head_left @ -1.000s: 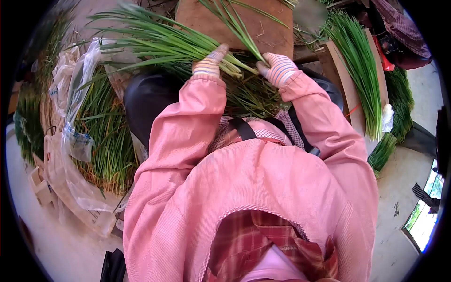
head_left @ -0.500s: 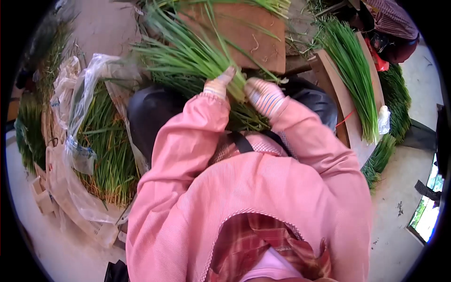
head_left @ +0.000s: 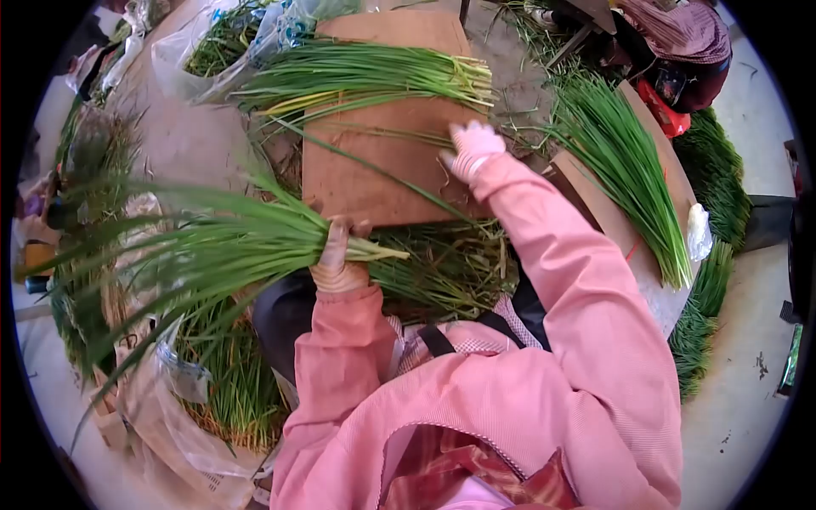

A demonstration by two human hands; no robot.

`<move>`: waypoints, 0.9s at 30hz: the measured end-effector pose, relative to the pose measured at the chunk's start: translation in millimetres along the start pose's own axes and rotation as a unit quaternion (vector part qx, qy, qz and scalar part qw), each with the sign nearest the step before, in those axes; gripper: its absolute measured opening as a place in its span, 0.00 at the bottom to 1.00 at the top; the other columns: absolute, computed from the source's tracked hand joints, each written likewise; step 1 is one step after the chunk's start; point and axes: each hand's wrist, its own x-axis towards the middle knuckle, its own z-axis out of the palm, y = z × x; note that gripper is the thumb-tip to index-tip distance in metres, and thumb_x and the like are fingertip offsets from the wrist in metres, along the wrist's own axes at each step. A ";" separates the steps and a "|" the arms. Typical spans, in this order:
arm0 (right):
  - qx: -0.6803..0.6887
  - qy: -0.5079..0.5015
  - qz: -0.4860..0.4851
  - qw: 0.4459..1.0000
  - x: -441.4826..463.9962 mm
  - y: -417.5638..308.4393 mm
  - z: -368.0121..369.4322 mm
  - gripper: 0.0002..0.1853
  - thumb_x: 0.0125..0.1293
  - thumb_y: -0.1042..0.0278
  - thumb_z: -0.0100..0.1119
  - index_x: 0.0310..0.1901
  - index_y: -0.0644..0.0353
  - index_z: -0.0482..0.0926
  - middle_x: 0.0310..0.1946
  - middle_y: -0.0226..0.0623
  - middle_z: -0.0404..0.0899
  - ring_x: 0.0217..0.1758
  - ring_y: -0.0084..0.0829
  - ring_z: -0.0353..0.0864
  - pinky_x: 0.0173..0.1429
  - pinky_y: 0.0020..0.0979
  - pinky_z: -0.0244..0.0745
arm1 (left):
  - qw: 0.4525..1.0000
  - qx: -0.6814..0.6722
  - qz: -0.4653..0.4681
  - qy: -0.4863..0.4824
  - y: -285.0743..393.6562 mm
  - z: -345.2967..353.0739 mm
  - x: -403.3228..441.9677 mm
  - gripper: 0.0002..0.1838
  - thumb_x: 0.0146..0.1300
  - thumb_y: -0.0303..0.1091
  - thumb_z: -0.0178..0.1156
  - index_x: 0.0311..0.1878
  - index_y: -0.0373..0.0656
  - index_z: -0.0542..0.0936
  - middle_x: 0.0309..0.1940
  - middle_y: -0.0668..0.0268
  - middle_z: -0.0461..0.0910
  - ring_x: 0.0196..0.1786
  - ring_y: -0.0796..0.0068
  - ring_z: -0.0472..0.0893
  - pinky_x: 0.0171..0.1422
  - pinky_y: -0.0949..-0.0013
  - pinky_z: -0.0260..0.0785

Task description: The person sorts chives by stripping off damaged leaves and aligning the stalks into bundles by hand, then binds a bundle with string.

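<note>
My left hand (head_left: pixel 340 253), in a striped glove, is wrapped round the pale stem ends of a bundle of long green leaves (head_left: pixel 229 231), which fans out to the left. At the right edge of a brown board (head_left: pixel 365 183), my right hand (head_left: pixel 473 151) is by the tip of a thin loose stalk (head_left: pixel 391 131); its fingers are partly bent, and whether they grip the stalk is unclear. Across the upper part of the board lies another green bundle (head_left: pixel 382 72), its stem ends to the right. One more loose leaf slants over the board.
A green bundle (head_left: pixel 620 161) rests on a wooden stand at the right, with more greens (head_left: pixel 714 170) beyond it. Greens in clear plastic (head_left: pixel 234 382) lie at lower left. Plastic bags (head_left: pixel 280 30) are at the top. Part of another person (head_left: pixel 680 42) shows at upper right.
The view has shifted, showing more of the board and the bundle on it. My left hand has swung its bundle left and down. My right hand has moved away from it to the board's right edge.
</note>
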 end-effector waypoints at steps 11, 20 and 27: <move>0.062 0.145 -0.113 0.981 38.9 53.7 -1.9 0.08 0.52 0.66 0.47 0.34 0.51 0.74 0.30 0.42 0.74 0.35 0.43 0.74 0.38 0.40 0.71 | 0.946 -0.224 -0.164 -0.165 -12.9 0.9 -1.0 0.12 0.61 0.33 0.49 0.48 0.51 0.70 0.16 0.77 0.56 0.18 0.85 0.59 0.33 0.73 0.60; -0.099 -0.027 -0.012 0.995 79.8 72.8 2.2 0.11 0.52 0.61 0.51 0.37 0.53 0.72 0.36 0.43 0.73 0.38 0.44 0.74 0.42 0.41 0.70 | 0.969 -0.154 -0.142 -0.134 -19.8 1.4 -1.3 0.16 0.58 0.32 0.52 0.51 0.52 0.66 0.17 0.74 0.56 0.20 0.80 0.59 0.35 0.70 0.62; 0.001 0.190 -0.132 0.973 49.8 67.9 -98.3 0.10 0.53 0.66 0.52 0.38 0.55 0.72 0.30 0.48 0.73 0.33 0.47 0.72 0.37 0.40 0.67 | 0.988 -0.110 -0.104 0.004 -5.8 9.5 -4.5 0.22 0.49 0.31 0.61 0.47 0.47 0.64 0.22 0.69 0.68 0.22 0.74 0.67 0.35 0.65 0.66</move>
